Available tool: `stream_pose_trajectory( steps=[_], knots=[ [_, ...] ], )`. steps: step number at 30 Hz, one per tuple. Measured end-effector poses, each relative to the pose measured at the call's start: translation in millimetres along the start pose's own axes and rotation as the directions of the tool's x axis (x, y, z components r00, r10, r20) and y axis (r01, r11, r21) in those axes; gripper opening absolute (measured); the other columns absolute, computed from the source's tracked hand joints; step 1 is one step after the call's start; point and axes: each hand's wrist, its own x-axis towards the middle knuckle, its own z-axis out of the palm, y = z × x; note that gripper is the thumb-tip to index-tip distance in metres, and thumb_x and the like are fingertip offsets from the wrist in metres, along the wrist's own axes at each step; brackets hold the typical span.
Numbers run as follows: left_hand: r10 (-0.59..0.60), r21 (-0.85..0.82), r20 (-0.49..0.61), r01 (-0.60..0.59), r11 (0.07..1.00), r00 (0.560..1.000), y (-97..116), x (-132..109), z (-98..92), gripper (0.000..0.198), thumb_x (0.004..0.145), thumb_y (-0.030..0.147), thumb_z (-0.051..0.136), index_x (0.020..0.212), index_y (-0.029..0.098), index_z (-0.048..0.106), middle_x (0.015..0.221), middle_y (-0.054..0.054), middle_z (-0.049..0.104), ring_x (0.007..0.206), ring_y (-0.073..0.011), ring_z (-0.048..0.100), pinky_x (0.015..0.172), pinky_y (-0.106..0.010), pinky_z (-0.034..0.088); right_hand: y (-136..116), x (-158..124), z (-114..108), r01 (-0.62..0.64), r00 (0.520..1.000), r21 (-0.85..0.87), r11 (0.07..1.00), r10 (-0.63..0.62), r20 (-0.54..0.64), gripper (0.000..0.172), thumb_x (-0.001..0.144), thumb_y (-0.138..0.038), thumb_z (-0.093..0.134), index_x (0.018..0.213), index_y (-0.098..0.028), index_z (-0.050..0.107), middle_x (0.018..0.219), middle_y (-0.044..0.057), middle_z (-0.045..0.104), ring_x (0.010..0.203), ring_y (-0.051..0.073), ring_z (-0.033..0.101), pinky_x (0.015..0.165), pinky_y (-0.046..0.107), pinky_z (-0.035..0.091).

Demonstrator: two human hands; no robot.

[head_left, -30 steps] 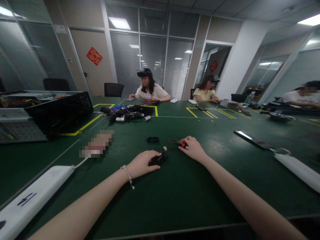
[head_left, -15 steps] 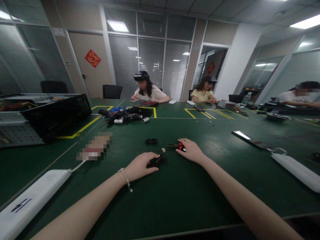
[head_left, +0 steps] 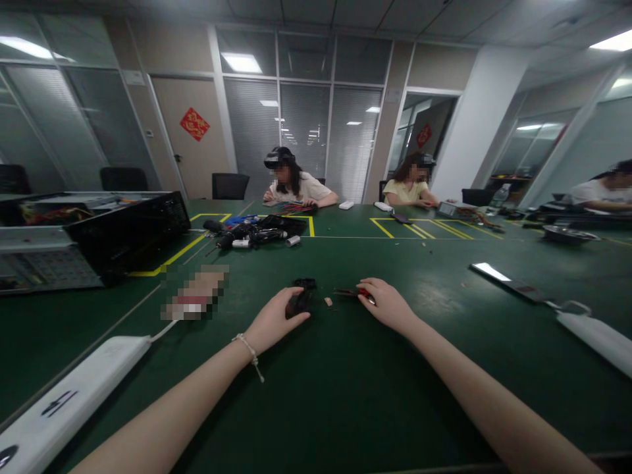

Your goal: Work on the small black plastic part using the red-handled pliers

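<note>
My left hand (head_left: 274, 317), with a string bracelet at the wrist, has its thumb and fingers round a black plastic piece (head_left: 300, 303) low over the green table. Just beyond it lies a second black piece (head_left: 305, 283), which the first one partly overlaps in view. My right hand (head_left: 388, 301) rests on the table with its fingers closed over the red handles of a pair of pliers (head_left: 347, 292), whose jaws point left. Between both hands sits a small pale scrap (head_left: 328, 301), with tiny dark bits beside it.
An opened computer case (head_left: 128, 230) stands at the left. Power banks (head_left: 93, 382) and phones flank my arms. Behind the hands lies a pile of black tools and cables (head_left: 251, 230). Several people sit across the table; a metal bowl (head_left: 570, 234) is at far right.
My left hand has drawn away to the left and slightly farther off with the black piece, up against the second piece. My right hand stays on the pliers. The whole view has shifted slightly.
</note>
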Motion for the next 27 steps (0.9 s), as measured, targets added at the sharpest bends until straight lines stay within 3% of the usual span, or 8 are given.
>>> stream_pose_trajectory(
  steps=[6, 10, 14, 24, 27],
  knots=[
    [-0.129, 0.28, -0.23, 0.192, 0.941, 0.965, -29, 9, -17.8, 0.053, 0.079, 0.049, 0.045, 0.121, 0.018, 0.038, 0.117, -0.011, 0.047, 0.108, -0.0269, 0.044, 0.09, -0.038, 0.036, 1, 0, 2, 0.025, 0.997, 0.009, 1.0, -0.026, 0.068, 0.04, 0.08, -0.037, 0.043, 0.115, -0.019, 0.05, 0.111, 0.009, 0.054, 0.102, 0.021, 0.049, 0.09, 0.037, 0.034],
    [-0.21, 0.367, -0.245, 0.291, 0.884, 0.947, -45, 13, -22.8, 0.056, 0.078, 0.052, 0.041, 0.121, 0.015, 0.039, 0.117, -0.013, 0.049, 0.106, -0.0298, 0.044, 0.087, -0.04, 0.036, 2, 0, 2, 0.028, 0.996, 0.009, 1.0, -0.029, 0.084, 0.042, 0.08, -0.038, 0.042, 0.117, -0.019, 0.049, 0.112, 0.009, 0.053, 0.104, 0.022, 0.048, 0.091, 0.038, 0.033],
    [-0.277, 0.408, -0.244, 0.357, 0.84, 0.929, -46, 13, -23.5, 0.06, 0.075, 0.053, 0.044, 0.121, 0.016, 0.039, 0.116, -0.013, 0.05, 0.105, -0.0312, 0.044, 0.083, -0.041, 0.038, 2, 0, 2, 0.046, 0.996, 0.008, 0.999, -0.046, 0.073, 0.042, 0.081, -0.039, 0.04, 0.117, -0.019, 0.048, 0.112, 0.009, 0.053, 0.105, 0.022, 0.047, 0.092, 0.038, 0.032],
    [-0.274, 0.458, -0.262, 0.369, 0.809, 0.925, -42, 10, -18.8, 0.062, 0.072, 0.054, 0.046, 0.121, 0.018, 0.039, 0.115, -0.013, 0.047, 0.103, -0.0311, 0.044, 0.082, -0.041, 0.038, 2, -1, 1, 0.053, 0.996, 0.025, 0.998, -0.054, 0.069, 0.043, 0.081, -0.04, 0.04, 0.118, -0.02, 0.047, 0.114, 0.009, 0.053, 0.107, 0.022, 0.046, 0.092, 0.039, 0.032],
    [-0.212, 0.484, -0.312, 0.347, 0.804, 0.926, -40, 9, -19.0, 0.062, 0.072, 0.051, 0.048, 0.122, 0.016, 0.039, 0.117, -0.014, 0.045, 0.104, -0.031, 0.042, 0.084, -0.04, 0.037, 2, -2, 0, 0.049, 0.996, 0.022, 0.999, -0.051, 0.07, 0.044, 0.081, -0.04, 0.04, 0.12, -0.02, 0.046, 0.116, 0.009, 0.052, 0.108, 0.022, 0.045, 0.093, 0.04, 0.031]
  ],
)
